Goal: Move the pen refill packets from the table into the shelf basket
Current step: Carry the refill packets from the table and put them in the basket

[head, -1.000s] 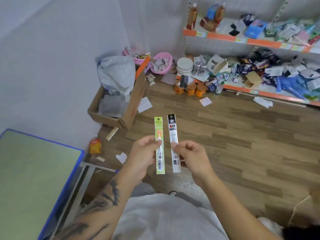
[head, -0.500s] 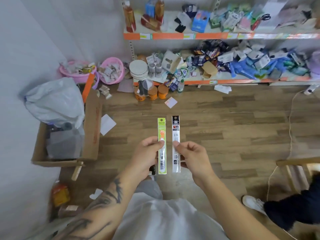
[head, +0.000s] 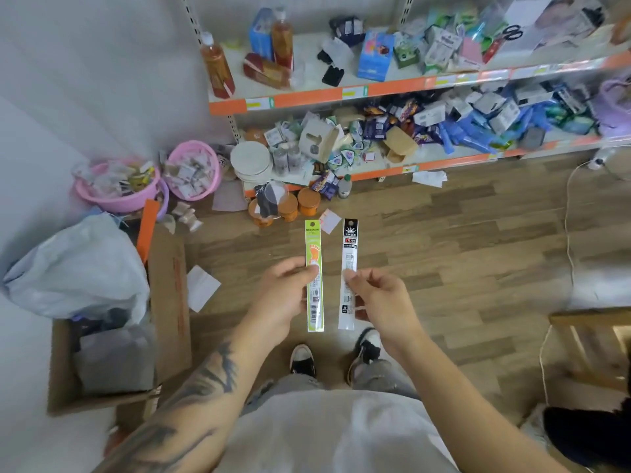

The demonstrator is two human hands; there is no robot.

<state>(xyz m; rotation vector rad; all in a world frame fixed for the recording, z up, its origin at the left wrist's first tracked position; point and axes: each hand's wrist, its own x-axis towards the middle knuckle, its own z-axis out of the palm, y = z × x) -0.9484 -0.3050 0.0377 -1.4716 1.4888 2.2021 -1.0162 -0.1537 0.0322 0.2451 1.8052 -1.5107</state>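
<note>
- Left hand [head: 285, 295] pinches the green refill packet [head: 314, 274] at about mid-length, thumb in front, fingers behind. Packet stands upright; header card above the pinch, barcode end hangs below.
- Right hand [head: 379, 302] pinches the white refill packet [head: 348, 273] the same way, thumb tip on the face just below the printed header. Both packets sit side by side, close but apart, neither touching the other.
- Judgement: the step in hand is the carry to the shelf. Mid-length pinches suit it; the long flat sleeves would flop if held at one end.
- Below the grips: two shoes and wooden floor [head: 444, 261]. No table in view here.
- Beyond the grips, left: cardboard box [head: 167, 302] with a grey bag, then two pink basins [head: 191, 172] full of small packets on the floor.
- Farthest, above the packet tips: shelf unit [head: 341, 93], orange-edged, both levels crowded with goods. A lilac container at the far right edge may be the basket; too blurred to say.
- Advice: settle which basket first, then drop the packets in lengthwise, one hand at a time.
</note>
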